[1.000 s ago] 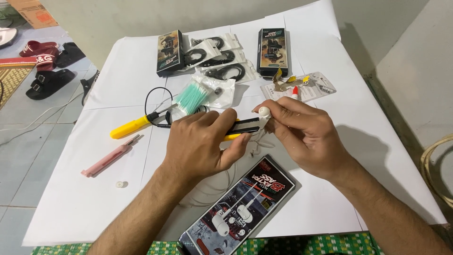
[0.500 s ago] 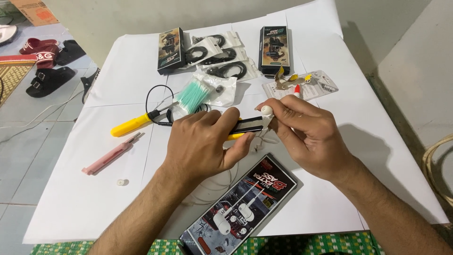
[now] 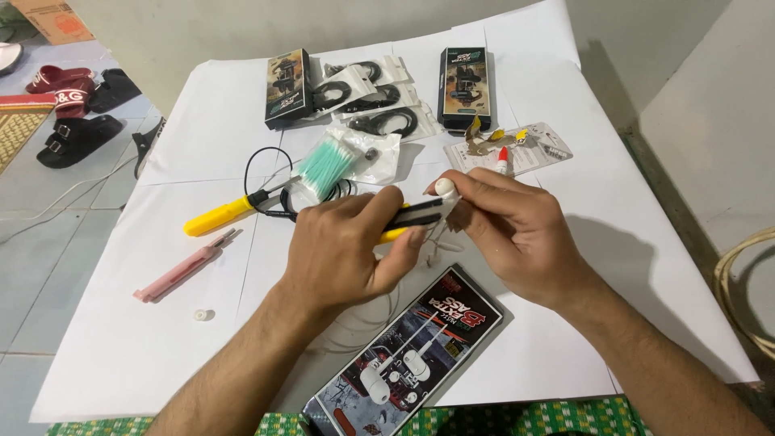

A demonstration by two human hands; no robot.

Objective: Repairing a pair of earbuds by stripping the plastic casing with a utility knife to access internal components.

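Note:
My left hand (image 3: 347,242) grips a small black and yellow tool (image 3: 416,216) and holds its tip against a white earbud (image 3: 445,188). My right hand (image 3: 517,230) pinches that earbud between thumb and fingers. A thin white cable (image 3: 436,246) hangs from the earbud below both hands. Both hands are over the middle of a white sheet (image 3: 565,323), just above a long dark earphone package (image 3: 412,355) near the front edge.
On the sheet lie a yellow-handled tool (image 3: 218,216), a pink utility knife (image 3: 182,273), a small white ring (image 3: 201,315), a bag of green cotton swabs (image 3: 327,165), two dark boxes (image 3: 288,87), bagged black cables (image 3: 363,97) and a blister pack (image 3: 517,149). Sandals (image 3: 77,121) lie on the floor left.
Both hands have stayed together in the same spot. The grip on the earbud and tool looks the same, with only slight finger shifts.

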